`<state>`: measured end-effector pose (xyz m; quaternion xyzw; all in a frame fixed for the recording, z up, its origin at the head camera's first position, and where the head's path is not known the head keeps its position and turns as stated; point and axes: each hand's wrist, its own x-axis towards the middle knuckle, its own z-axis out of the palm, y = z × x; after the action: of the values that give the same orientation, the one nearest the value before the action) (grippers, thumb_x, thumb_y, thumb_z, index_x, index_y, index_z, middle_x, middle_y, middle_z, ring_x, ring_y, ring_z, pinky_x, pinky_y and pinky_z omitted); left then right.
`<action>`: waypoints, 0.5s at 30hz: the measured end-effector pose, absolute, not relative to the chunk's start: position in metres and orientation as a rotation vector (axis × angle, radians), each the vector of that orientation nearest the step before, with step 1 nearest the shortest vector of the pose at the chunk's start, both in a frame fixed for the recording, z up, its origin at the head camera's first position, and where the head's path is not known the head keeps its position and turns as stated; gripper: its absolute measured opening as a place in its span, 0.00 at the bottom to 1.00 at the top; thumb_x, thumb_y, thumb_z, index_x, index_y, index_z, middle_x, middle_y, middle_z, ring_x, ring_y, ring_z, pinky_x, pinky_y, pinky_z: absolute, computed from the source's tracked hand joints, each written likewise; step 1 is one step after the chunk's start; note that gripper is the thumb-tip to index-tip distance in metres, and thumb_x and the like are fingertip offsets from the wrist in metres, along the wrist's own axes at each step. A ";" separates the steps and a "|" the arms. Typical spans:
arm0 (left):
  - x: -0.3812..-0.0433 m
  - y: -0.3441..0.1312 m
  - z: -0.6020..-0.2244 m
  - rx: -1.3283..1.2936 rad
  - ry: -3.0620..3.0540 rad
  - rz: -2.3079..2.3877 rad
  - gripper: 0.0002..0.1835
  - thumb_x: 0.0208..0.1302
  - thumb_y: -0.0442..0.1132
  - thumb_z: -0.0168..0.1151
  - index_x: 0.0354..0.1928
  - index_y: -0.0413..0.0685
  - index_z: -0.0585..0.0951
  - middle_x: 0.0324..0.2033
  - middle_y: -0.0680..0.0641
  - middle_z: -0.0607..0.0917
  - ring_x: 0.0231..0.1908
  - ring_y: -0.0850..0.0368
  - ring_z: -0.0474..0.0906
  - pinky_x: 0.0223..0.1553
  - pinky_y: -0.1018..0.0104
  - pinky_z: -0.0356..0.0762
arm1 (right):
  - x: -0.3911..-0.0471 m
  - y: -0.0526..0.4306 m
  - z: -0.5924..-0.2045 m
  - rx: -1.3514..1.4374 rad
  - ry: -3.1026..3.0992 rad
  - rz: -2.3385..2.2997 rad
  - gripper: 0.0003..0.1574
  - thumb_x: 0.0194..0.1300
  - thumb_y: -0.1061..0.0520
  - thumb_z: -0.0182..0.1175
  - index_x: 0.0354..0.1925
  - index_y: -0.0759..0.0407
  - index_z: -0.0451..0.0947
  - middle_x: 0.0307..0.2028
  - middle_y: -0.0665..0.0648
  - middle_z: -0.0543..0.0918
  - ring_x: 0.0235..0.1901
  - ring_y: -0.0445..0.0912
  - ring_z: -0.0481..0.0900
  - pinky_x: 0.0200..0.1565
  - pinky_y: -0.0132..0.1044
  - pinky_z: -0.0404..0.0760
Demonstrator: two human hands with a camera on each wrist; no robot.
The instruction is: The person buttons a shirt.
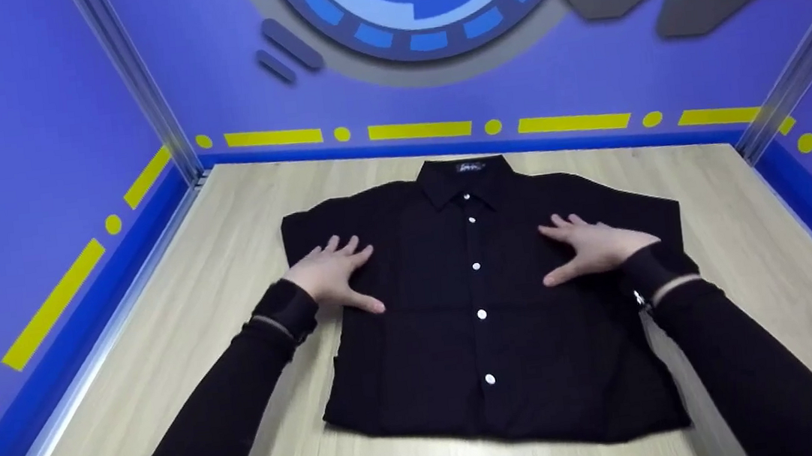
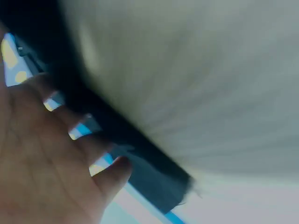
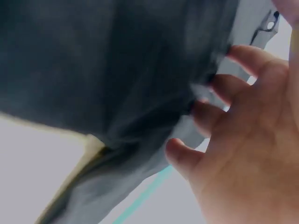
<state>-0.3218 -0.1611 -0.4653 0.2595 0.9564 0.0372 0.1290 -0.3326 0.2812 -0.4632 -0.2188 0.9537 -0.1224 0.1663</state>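
Note:
A black button-up shirt lies front side up and spread flat on the table, its collar toward the back wall. White buttons run down its middle. Over the shirt's left side, my left hand has its fingers spread and thumb pointing inward. My right hand mirrors it over the right side, fingers also spread. Neither hand grips the cloth. Close up, the left wrist view has the left palm beside a dark strip of shirt; in the right wrist view, fingertips overlap the dark fabric.
The pale wooden table extends around the shirt. Blue printed panels with yellow dashes wall it in at the back and both sides. Metal posts stand at the back corners.

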 end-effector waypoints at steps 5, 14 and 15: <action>-0.299 -0.148 -0.467 0.962 2.649 0.028 0.67 0.42 0.83 0.54 0.76 0.47 0.48 0.76 0.41 0.45 0.75 0.37 0.37 0.73 0.40 0.44 | -0.306 0.267 -0.466 -0.744 2.627 -0.304 0.73 0.44 0.19 0.62 0.76 0.48 0.45 0.76 0.63 0.40 0.75 0.64 0.35 0.66 0.73 0.42; -0.318 -0.136 -0.471 0.946 2.652 0.008 0.68 0.43 0.82 0.56 0.76 0.46 0.45 0.76 0.42 0.42 0.75 0.40 0.37 0.74 0.44 0.43 | -0.322 0.278 -0.479 -0.745 2.651 -0.370 0.74 0.41 0.21 0.66 0.76 0.45 0.44 0.77 0.59 0.41 0.75 0.60 0.33 0.67 0.72 0.38; -0.319 -0.133 -0.471 0.948 2.665 0.008 0.67 0.43 0.82 0.56 0.76 0.47 0.45 0.76 0.41 0.44 0.75 0.39 0.38 0.74 0.43 0.44 | -0.322 0.275 -0.478 -0.745 2.665 -0.367 0.73 0.42 0.20 0.65 0.76 0.45 0.46 0.77 0.59 0.42 0.75 0.60 0.34 0.68 0.71 0.38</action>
<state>-0.3191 -0.1330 -0.4705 0.3309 0.9307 0.0026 0.1557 -0.3223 0.2747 -0.4783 -0.2626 0.9402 -0.1296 0.1741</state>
